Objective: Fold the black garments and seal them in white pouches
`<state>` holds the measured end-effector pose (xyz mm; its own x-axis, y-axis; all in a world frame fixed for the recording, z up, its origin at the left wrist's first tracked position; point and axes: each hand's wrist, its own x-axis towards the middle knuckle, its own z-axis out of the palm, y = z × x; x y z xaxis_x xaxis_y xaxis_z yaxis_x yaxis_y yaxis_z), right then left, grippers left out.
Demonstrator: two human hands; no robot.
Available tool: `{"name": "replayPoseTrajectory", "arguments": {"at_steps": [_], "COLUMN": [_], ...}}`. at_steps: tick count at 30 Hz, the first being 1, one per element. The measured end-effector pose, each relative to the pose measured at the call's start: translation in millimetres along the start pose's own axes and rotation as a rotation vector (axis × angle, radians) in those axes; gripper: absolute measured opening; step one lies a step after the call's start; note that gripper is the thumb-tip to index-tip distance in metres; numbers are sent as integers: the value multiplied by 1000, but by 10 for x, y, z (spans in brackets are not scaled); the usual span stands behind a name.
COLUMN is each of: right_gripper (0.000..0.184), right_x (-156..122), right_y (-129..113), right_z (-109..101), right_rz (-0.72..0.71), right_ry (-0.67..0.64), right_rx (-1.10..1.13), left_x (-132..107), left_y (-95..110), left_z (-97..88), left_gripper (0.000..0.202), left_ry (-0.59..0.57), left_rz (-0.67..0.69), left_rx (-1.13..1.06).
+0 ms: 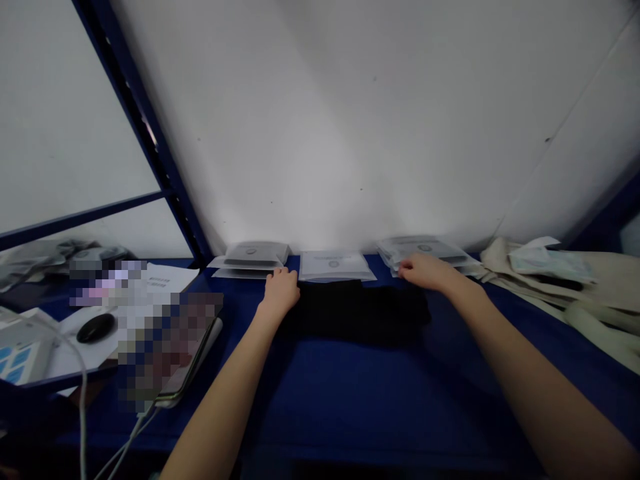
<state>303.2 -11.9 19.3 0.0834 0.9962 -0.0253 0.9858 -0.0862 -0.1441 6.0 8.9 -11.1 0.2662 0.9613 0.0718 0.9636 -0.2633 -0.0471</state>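
Observation:
A folded black cloth [355, 313] lies on the blue tabletop between my hands. At its upper left end is my left hand [283, 291], fingers bent and closed on the edge of the cloth. My right hand [427, 270] hovers by the upper right end with its fingers curled in a pinch. Its fingertips overlap the front of a stack of frosted plastic bags [435, 248]; whether something is pinched there I cannot make out. Between the hands, behind the cloth, lies a single frosted bag [334, 265] with a round printed mark.
Another stack of frosted bags [257, 253] stands at the back left against the white wall [330, 133]. A phone [187, 367] with a white cable is at left, near papers [165, 283] and a black mouse [96, 328]. Beige fabric [610, 277] is heaped at right.

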Motion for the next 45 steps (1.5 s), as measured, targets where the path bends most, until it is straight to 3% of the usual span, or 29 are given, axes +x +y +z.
{"name": "replayPoseTrajectory", "arguments": {"at_steps": [2, 5, 12, 19, 24, 27, 31, 35, 39, 42, 45], "right_gripper": [17, 19, 31, 7, 6, 9, 16, 17, 13, 12, 18], "right_x": [-14, -58, -38, 12, -51, -139, -228, -197, -129, -139, -246], "right_y": [-73, -241, -455, -446, -455, -449, -422, -390, -375, -373, -336], "right_z": [-10, 17, 332, 421, 281, 95, -70, -18, 79, 44, -123], "right_rz": [-90, -233, -296, -378, -355, -376, -422, -394, -354, -362, -364], "right_ry": [89, 115, -68, -69, -64, -87, -155, -185, -167, -181, -240], "right_rx": [34, 149, 209, 191, 245, 369, 507, 457, 432, 517, 642], "left_x": [1, -8, -33, -26, 8, 33, 58, 72, 88, 96, 38], "left_y": [-17, -45, -59, -77, -178, -260, -312, -314, -324, -332, -354], "left_z": [-1, -2, -13, -58, -138, -148, -87, -48, -58, -121, -267], "left_gripper": [33, 35, 33, 29, 25, 22, 35, 18, 14, 13, 11], "left_ry": [15, 9, 5, -29, -5, 8, -100, -117, -91, 3, 52], "left_rz": [-12, -28, -89, -151, -151, -76, 4, 0, -10, -18, -11], "left_rx": [-3, -20, -14, -49, -174, -276, -329, -250, -297, -438, -730]}}
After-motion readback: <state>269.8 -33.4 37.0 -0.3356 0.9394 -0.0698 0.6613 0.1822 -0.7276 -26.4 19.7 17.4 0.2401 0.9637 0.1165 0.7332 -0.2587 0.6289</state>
